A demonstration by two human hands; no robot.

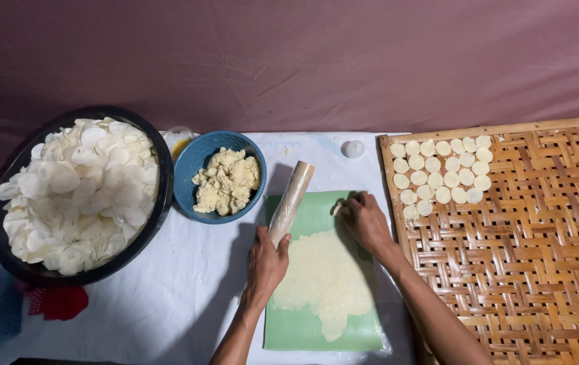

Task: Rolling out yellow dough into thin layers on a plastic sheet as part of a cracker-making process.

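My left hand [266,260] grips the near end of a wooden rolling pin [291,199] that lies tilted along the left edge of a green mat [310,324]. A thin sheet of pale rolled dough [323,280] covers the mat's middle. My right hand [365,220] rests on the mat's upper right corner, fingers bent, at the far edge of the dough. Whether it pinches anything is hidden.
A blue bowl [195,162] holds lumps of dough. A large black basin [161,203] at left is heaped with thin white discs. A woven bamboo tray [519,270] at right carries rows of round dough discs [441,176]. A small white lid [353,149] lies on the white cloth.
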